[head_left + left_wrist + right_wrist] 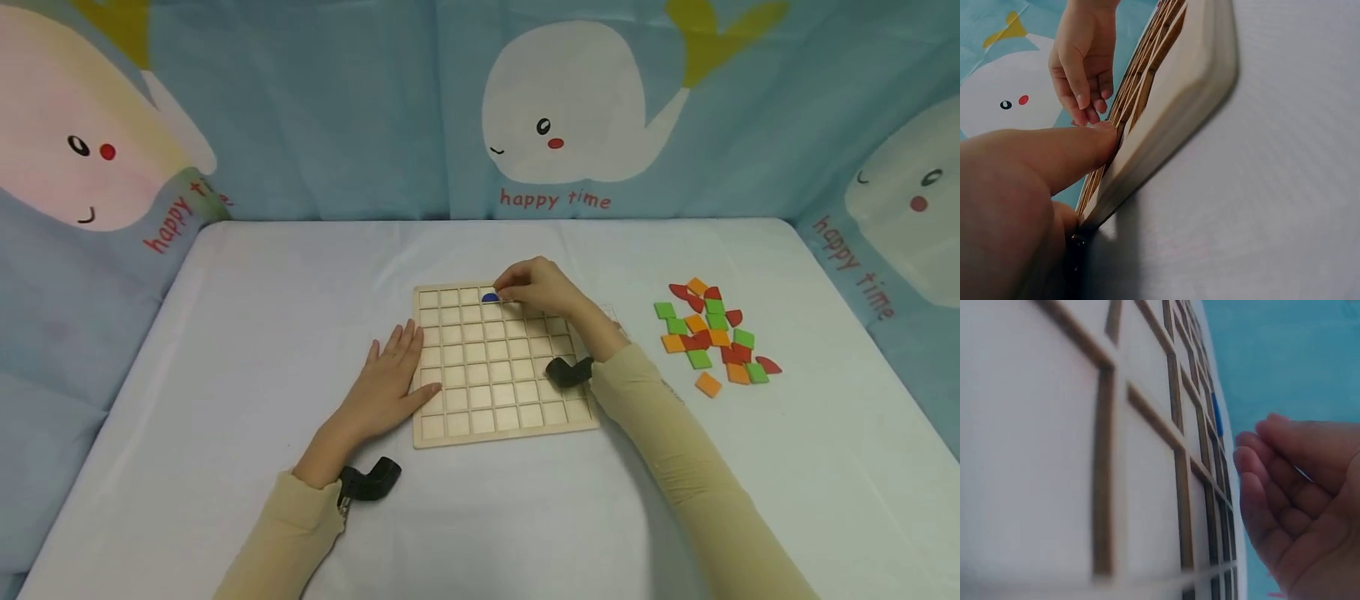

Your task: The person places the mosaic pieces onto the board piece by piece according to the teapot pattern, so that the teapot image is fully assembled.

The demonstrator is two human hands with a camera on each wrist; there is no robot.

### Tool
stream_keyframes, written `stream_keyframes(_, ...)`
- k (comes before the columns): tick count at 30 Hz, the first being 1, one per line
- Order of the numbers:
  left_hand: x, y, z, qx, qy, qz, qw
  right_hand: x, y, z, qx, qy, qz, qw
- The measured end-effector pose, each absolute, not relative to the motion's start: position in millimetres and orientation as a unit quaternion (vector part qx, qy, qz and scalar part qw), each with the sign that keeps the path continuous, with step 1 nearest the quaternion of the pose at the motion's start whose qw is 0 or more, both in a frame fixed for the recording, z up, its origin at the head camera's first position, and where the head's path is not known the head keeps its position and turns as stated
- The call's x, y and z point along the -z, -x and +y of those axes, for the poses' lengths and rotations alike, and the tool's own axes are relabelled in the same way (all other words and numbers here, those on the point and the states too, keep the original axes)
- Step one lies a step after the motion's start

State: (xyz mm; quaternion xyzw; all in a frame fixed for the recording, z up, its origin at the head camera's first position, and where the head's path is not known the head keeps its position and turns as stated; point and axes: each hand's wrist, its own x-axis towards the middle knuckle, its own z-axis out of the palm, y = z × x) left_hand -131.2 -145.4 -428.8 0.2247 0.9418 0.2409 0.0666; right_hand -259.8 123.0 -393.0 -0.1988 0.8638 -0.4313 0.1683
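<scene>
A wooden grid board [504, 422] lies on the table, divided into rows of square cells. In its top row sits a blue piece [490, 297] with a curved edge, also visible as a blue strip [1217, 414] in the right wrist view. My right hand [542, 287] is over the top row, its fingertips right beside the blue piece. Its fingers [1260, 465] are loosely bent, with nothing between them. My left hand [386, 379] rests at the board's left edge, fingers stretched out. Its thumb [1079, 153] lies on the wooden rim.
Right of the board lies a loose spread of red, green and orange pieces [716, 320], squares and curved shapes. A printed sheet [609, 313] shows partly behind the right forearm. Black wrist cameras [372, 481] are worn on both wrists. A whale-patterned cloth [360, 117] stands behind the table.
</scene>
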Motion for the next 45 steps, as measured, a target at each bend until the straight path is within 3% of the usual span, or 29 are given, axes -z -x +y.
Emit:
stream_keyframes(7,427,133,-149,-0.239,-0.216,0.943,0.080,385,243,144,0.446,0.170,0.868,0.139)
stream_keyframes(28,427,139,-145,-0.242,-0.227,0.939,0.091,377,199,264,0.460,0.041,0.887,0.005)
stream_keyframes(45,429,136,-144,-0.249,-0.222,0.938,0.093,379,197,336,0.462,-0.088,0.882,-0.021)
